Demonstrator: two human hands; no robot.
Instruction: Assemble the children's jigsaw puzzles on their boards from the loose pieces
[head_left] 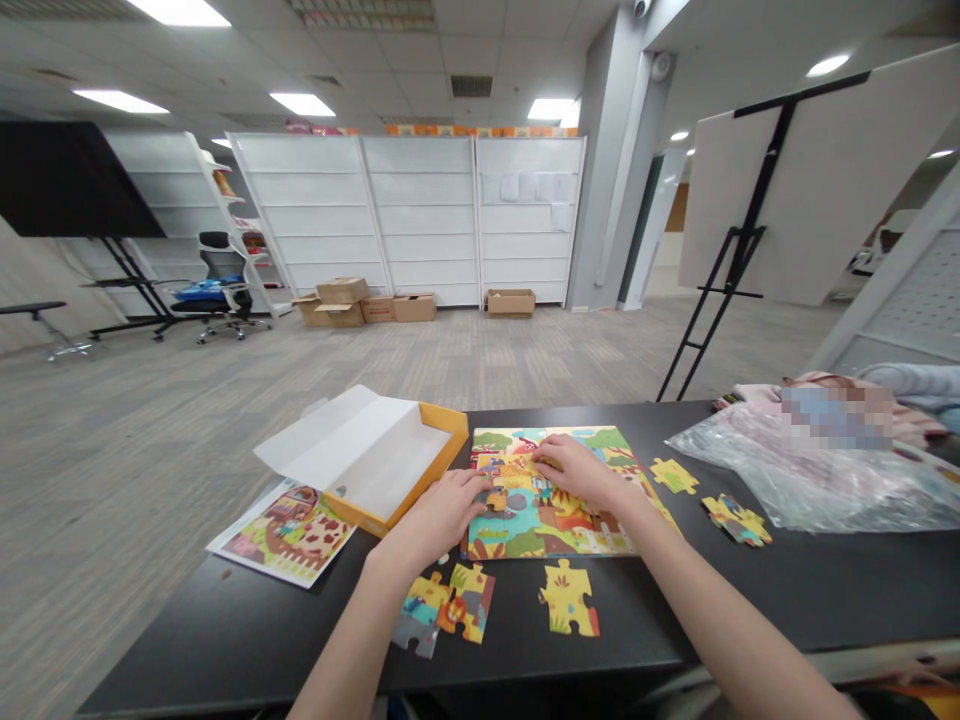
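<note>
A colourful jigsaw puzzle [517, 535], partly put together on its board, lies on the black table [517, 675]. My left hand [450, 508] rests at the puzzle's left edge, its fingers stretched out over the pieces. Over the upper middle of the puzzle, my right hand [574, 468] has its fingers bent and closed down on a puzzle piece, mostly hidden beneath them. Nearer me lie a yellow puzzle piece [570, 598], one with a lion [466, 603] and a grey-and-blue one [420, 612]. To the right are another yellow piece [674, 476] and a small cluster of pieces [737, 520].
An opened yellow box with a white inside [386, 450] stands left of the puzzle, beside a printed picture sheet [289, 535]. Clear plastic bags [817, 490] cover the table's right end. Beyond are an easel stand [739, 245], cardboard boxes [341, 305] and an office chair [221, 275].
</note>
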